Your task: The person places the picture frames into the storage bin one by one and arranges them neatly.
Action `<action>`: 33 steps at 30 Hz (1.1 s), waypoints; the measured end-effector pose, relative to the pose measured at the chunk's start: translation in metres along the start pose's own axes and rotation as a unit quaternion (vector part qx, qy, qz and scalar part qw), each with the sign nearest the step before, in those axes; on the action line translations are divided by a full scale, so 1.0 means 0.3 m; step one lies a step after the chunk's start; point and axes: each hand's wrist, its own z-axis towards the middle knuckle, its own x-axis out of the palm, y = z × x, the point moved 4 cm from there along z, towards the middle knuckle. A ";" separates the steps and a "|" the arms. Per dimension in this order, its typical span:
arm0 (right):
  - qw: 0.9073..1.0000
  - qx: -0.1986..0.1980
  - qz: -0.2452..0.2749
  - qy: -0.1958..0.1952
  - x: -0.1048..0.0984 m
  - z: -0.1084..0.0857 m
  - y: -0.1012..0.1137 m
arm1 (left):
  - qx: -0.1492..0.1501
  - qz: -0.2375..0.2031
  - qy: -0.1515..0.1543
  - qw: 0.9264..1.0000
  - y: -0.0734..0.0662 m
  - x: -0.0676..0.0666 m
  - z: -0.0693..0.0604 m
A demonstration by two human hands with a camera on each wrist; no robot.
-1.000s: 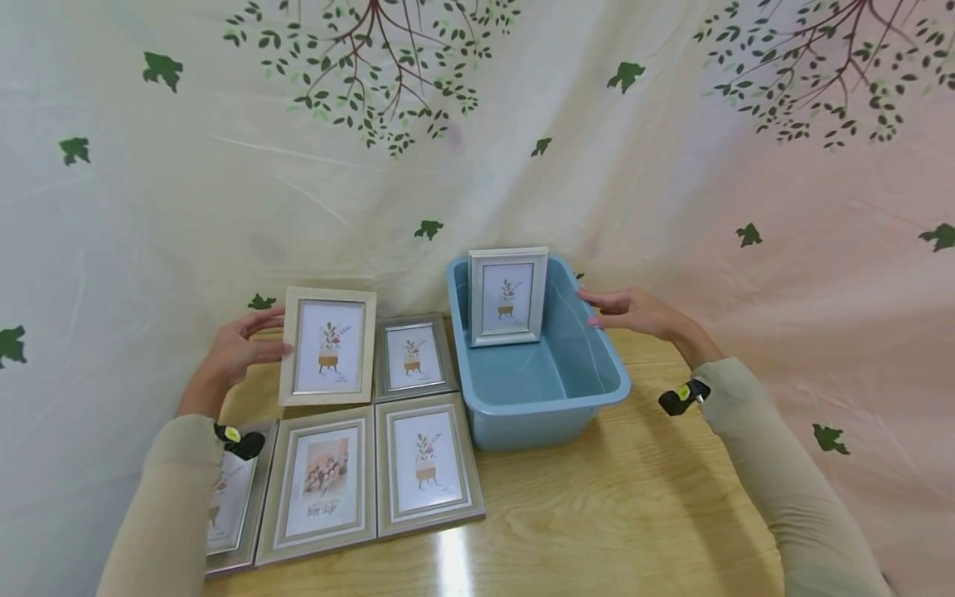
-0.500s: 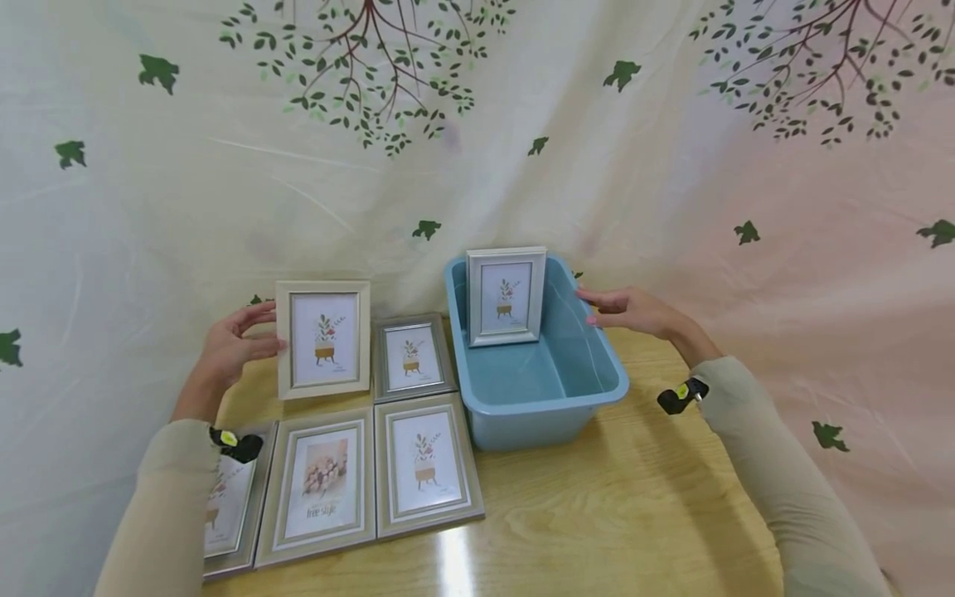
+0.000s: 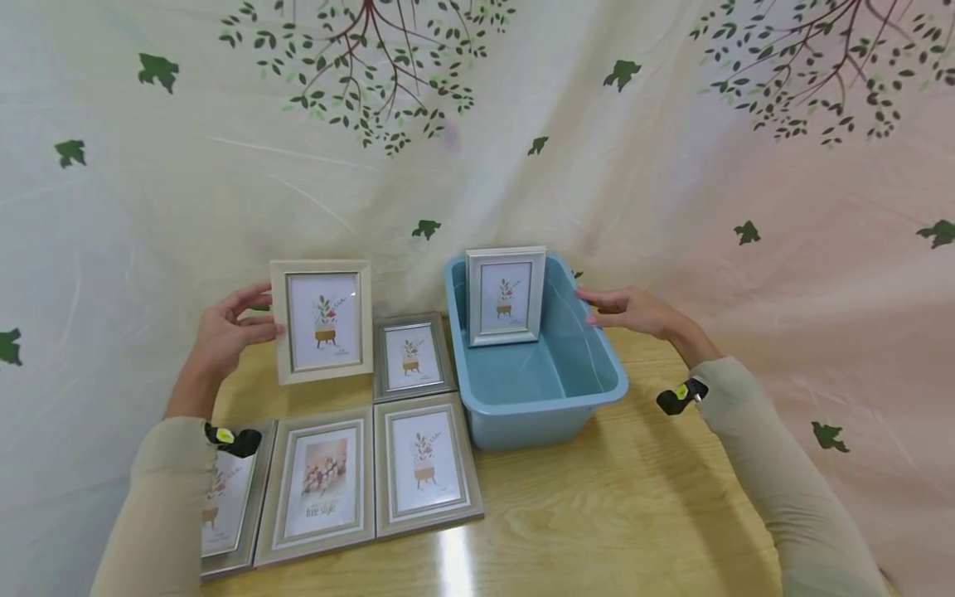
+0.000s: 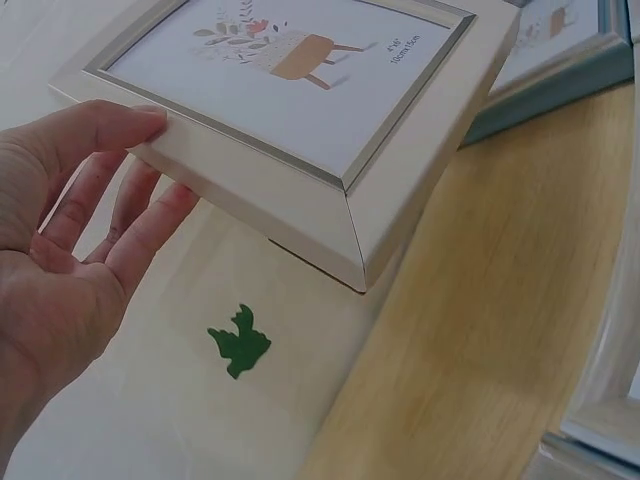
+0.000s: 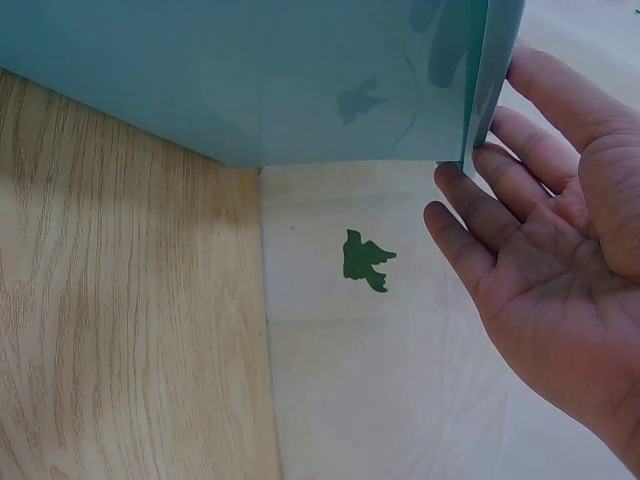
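My left hand [image 3: 230, 333] pinches the left edge of a cream picture frame [image 3: 283, 332], which is raised upright above the table. In the left wrist view the thumb of this hand [image 4: 75, 220] lies on the front of the cream frame [image 4: 250, 190] and the fingers go behind it. At the right side of the blue tub [image 3: 522, 421], my right hand [image 3: 634, 312] touches the rim with its fingers extended; the right wrist view shows these fingers [image 5: 480, 215] at the tub's edge [image 5: 495, 70]. A silver frame [image 3: 475, 298] leans upright inside the tub.
Left of the tub, a small grey frame [image 3: 382, 356] lies flat. Nearer the front lie a frame with a plant picture [image 3: 470, 489], a "free style" frame [image 3: 276, 506] and another frame [image 3: 254, 489] partly under my left sleeve. A printed curtain [image 3: 477, 182] hangs behind the table [image 3: 582, 514].
The cream frame has risen and shifted slightly left with my left hand, widening the space between it and the frames below. My right hand stays at the tub's rim.
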 end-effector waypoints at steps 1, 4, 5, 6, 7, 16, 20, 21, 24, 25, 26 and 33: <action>1.000 0.002 0.000 -0.002 -0.001 -0.001 -0.001 | 0.002 -0.005 0.000 1.000 -0.006 0.005 0.002; 1.000 0.002 -0.002 -0.003 -0.001 -0.003 0.000 | 0.000 0.010 -0.008 1.000 -0.029 0.023 0.005; 1.000 0.003 -0.001 -0.004 -0.002 -0.003 0.001 | -0.001 0.015 -0.011 1.000 -0.036 0.029 0.008; 1.000 0.002 -0.002 -0.003 -0.002 -0.002 0.001 | -0.003 0.023 -0.015 1.000 -0.043 0.034 0.010; 1.000 0.001 -0.003 -0.001 -0.001 -0.003 0.001 | -0.005 0.028 -0.018 0.999 -0.050 0.040 0.012; 1.000 0.001 -0.003 0.008 0.004 -0.008 0.011 | 0.008 0.014 -0.028 0.999 -0.092 0.077 0.036; 1.000 0.002 0.001 0.008 0.001 -0.005 0.012 | 0.017 -0.011 -0.029 0.999 -0.119 0.104 0.045; 1.000 0.003 0.002 0.007 0.000 -0.004 0.012 | 0.020 -0.016 -0.029 0.999 -0.126 0.112 0.048; 1.000 -0.001 0.005 0.012 -0.003 -0.002 0.017 | 0.030 -0.042 -0.033 0.998 -0.148 0.138 0.061; 1.000 -0.003 0.006 0.015 -0.004 -0.001 0.019 | 0.034 -0.055 -0.034 0.997 -0.156 0.146 0.066; 1.000 -0.005 0.005 0.017 -0.004 -0.001 0.020 | 0.039 -0.064 -0.036 0.997 -0.164 0.155 0.072; 1.000 0.001 0.001 0.010 0.002 -0.004 0.013 | 0.073 -0.103 -0.032 0.991 -0.235 0.247 0.104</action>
